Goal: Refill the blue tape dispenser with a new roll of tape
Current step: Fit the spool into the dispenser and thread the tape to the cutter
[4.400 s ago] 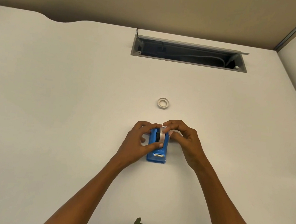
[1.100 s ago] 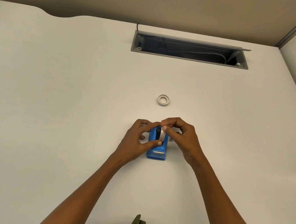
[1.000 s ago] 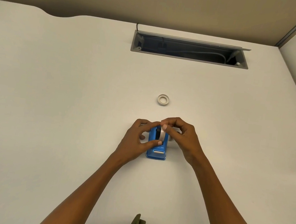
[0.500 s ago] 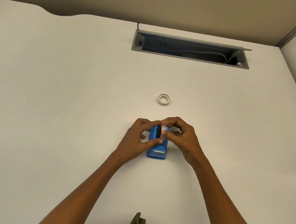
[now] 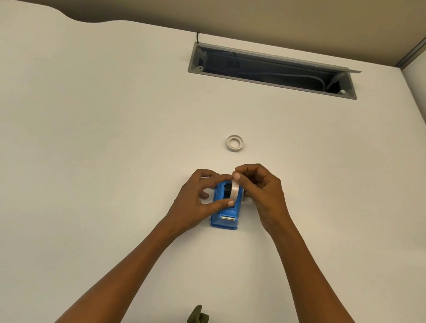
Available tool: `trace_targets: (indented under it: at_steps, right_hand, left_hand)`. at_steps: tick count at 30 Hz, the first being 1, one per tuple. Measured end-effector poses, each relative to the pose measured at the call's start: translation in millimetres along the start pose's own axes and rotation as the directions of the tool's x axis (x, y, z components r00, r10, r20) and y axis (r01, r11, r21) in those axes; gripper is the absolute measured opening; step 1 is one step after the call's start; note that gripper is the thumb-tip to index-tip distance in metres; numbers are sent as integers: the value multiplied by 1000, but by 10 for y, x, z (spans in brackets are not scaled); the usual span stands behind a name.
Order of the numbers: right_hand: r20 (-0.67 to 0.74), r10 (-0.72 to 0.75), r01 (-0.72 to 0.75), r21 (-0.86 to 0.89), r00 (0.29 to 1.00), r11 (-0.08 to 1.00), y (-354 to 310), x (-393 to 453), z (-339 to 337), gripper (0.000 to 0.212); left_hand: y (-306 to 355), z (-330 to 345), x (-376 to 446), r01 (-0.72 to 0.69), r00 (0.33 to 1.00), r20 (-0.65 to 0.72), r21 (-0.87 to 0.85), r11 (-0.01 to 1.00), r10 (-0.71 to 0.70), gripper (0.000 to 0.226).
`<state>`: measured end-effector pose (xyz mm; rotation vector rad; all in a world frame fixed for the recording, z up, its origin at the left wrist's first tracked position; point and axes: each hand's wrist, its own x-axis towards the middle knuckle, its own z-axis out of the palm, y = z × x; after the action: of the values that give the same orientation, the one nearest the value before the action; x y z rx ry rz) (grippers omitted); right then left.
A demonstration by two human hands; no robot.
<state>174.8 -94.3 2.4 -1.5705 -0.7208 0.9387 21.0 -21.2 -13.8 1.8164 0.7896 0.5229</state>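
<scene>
My left hand (image 5: 197, 199) steadies the blue tape dispenser (image 5: 225, 212) on the worktop (image 5: 102, 149); my right hand (image 5: 261, 192) pinches the tape roll (image 5: 233, 193) seated inside. The cutter lies nearer me.

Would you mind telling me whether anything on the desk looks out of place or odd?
Only mildly: a small pale ring, perhaps a spent tape core, lies loose on the desk beyond the blue dispenser, and the cable tray stands open.
</scene>
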Motion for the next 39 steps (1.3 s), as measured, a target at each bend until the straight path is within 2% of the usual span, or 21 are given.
trace_targets:
  at_steps: [5, 10, 17, 23, 31, 39]
  right_hand:
    - [109, -63, 67, -35, 992, 997, 40, -84, -52, 11]
    - [204, -110, 132, -101, 973, 986, 36, -144, -96, 23]
    - [105, -76, 85, -84, 992, 993, 44, -98, -26, 26]
    - [43, -21, 22, -21, 999, 1000, 43, -28, 5, 9]
    - [17, 26, -26, 11, 1000, 1000, 43, -35, -16, 7]
    - [16, 50, -49, -95, 999, 994, -72, -11, -57, 10]
  left_hand:
    - [24, 3, -9, 9, 1000, -4, -11, 1000, -9, 45]
    - [32, 2, -15, 1, 1000, -14, -10, 1000, -1, 46]
    - [10, -13, -12, -1, 1000, 8, 11, 1000, 1, 50]
    - [12, -17, -8, 24, 999, 21, 32, 999, -25, 51]
    - [22, -15, -5, 53, 998, 21, 30, 998, -54, 53]
    - [19, -20, 1, 60, 998, 37, 14, 998, -60, 52]
